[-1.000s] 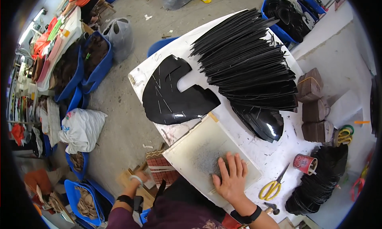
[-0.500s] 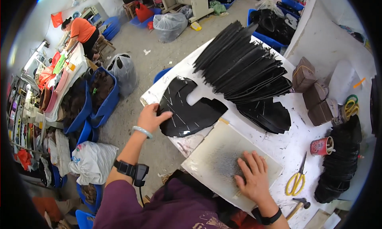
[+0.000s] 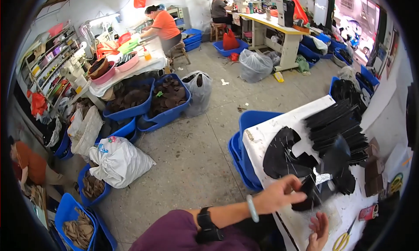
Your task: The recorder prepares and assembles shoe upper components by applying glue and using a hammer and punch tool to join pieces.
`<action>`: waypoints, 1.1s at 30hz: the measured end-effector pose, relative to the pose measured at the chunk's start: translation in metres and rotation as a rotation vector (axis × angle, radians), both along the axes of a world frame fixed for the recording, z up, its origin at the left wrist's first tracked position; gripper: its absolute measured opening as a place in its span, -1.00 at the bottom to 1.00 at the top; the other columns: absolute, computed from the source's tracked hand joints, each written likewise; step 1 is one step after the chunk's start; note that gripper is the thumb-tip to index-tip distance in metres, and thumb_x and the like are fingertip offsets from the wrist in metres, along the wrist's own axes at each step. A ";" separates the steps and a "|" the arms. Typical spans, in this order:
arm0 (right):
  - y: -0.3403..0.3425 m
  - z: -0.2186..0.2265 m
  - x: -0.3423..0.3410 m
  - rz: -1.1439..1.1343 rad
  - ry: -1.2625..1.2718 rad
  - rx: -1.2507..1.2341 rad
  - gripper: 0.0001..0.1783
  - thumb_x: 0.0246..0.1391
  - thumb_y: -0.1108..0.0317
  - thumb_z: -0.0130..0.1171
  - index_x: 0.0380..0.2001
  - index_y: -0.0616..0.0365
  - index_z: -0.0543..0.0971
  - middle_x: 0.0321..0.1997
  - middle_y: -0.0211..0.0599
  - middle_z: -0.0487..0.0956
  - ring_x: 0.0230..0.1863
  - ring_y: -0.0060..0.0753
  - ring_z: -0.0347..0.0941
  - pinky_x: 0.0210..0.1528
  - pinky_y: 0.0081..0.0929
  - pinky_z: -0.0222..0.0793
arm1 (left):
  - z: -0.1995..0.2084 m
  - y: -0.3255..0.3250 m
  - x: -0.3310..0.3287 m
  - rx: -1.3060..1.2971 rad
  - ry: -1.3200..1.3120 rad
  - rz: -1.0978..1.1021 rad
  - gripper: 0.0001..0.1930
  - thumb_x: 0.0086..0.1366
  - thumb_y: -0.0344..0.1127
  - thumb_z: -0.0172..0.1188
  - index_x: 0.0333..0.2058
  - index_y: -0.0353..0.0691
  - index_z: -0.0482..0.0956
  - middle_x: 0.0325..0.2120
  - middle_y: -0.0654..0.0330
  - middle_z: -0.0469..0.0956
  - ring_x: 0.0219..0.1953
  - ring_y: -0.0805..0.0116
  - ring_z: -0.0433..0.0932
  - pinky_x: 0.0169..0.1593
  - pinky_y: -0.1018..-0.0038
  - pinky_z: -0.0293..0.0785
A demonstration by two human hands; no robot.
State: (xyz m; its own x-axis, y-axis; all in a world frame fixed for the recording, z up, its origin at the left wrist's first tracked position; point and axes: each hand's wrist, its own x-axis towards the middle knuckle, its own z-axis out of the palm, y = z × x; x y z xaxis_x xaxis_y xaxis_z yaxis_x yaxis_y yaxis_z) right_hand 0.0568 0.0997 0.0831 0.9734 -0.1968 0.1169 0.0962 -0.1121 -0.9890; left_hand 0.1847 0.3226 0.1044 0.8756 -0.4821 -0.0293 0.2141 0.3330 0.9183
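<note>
My left hand (image 3: 279, 194) reaches across to the near part of the white table, its thumb and fingers closed at the left end of a black U-shaped cut piece (image 3: 336, 157). That piece is raised above a pale board (image 3: 294, 225) and smeared by motion. My right hand (image 3: 319, 233) is below it, at the lower edge, with fingers apart and nothing seen in them. Just beyond lies another curved black piece (image 3: 279, 159) with pale line marks. A fanned stack of black pieces (image 3: 336, 124) stands farther back on the table.
Yellow-handled scissors (image 3: 341, 241) and a red can (image 3: 369, 212) are at the right. Blue tubs (image 3: 244, 163) stand against the table's left side. A white sack (image 3: 120, 163) and more tubs line the floor at left. Two people work at far tables; another person is at the left edge.
The view has swung left and up. My left hand has left the marked black piece and come over the board, where a black piece is now raised. My right hand has lifted from the board.
</note>
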 end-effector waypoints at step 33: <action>-0.085 -0.005 -0.019 -0.626 0.374 -0.157 -0.40 -0.11 0.46 0.27 0.01 0.33 0.27 -0.48 -0.30 0.53 -0.59 -0.63 0.41 -0.65 -0.69 0.32 | -0.070 0.030 0.116 1.075 -0.749 0.404 -0.68 0.26 -0.25 0.06 -0.11 -0.37 0.45 -0.36 0.12 0.45 -0.30 0.36 0.44 -0.20 0.48 0.36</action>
State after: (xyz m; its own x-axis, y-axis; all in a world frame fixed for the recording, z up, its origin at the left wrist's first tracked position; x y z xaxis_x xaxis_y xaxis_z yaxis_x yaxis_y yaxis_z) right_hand 0.0377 0.0151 0.0785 0.6649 -0.7360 -0.1275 -0.3721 -0.1783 -0.9109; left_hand 0.3012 0.3525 0.0344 0.9203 -0.2324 0.3146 -0.3839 -0.6903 0.6132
